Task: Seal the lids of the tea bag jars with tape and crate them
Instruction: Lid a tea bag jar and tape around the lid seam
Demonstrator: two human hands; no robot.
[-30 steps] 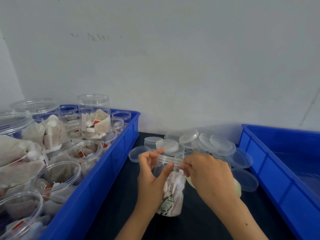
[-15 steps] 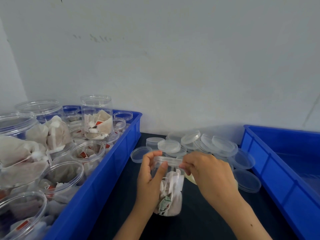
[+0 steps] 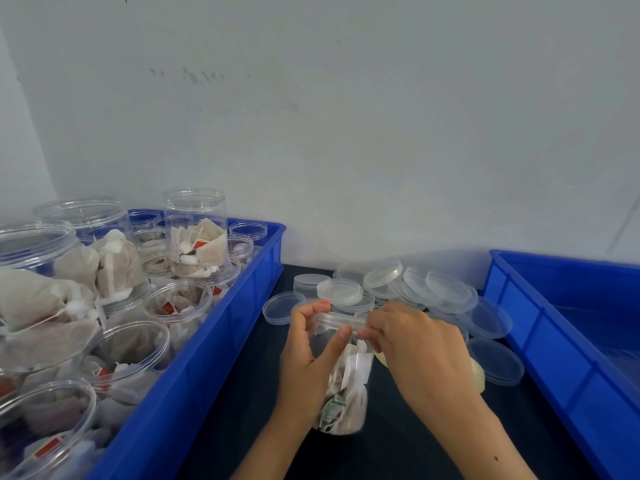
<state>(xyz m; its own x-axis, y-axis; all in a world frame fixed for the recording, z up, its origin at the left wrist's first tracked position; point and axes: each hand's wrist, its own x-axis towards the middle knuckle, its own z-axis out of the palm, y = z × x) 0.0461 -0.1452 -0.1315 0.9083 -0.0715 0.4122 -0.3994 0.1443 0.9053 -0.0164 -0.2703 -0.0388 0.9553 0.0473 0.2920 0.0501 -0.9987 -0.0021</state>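
Left hand (image 3: 304,355) grips jar (image 3: 343,386), thumb shifted onto the lid (image 3: 337,321) rim. Right hand (image 3: 412,344) fingers pinch, probably tape, beside that thumb. Sealing underway; jar uncrated.

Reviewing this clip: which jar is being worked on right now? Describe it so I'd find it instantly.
Look at the dark table between the two blue crates. The jar stands there, gripped by the left hand, while the right hand pinches at its rim. Unlike the open jars in the left crate, it stands alone outside and wears a lid.
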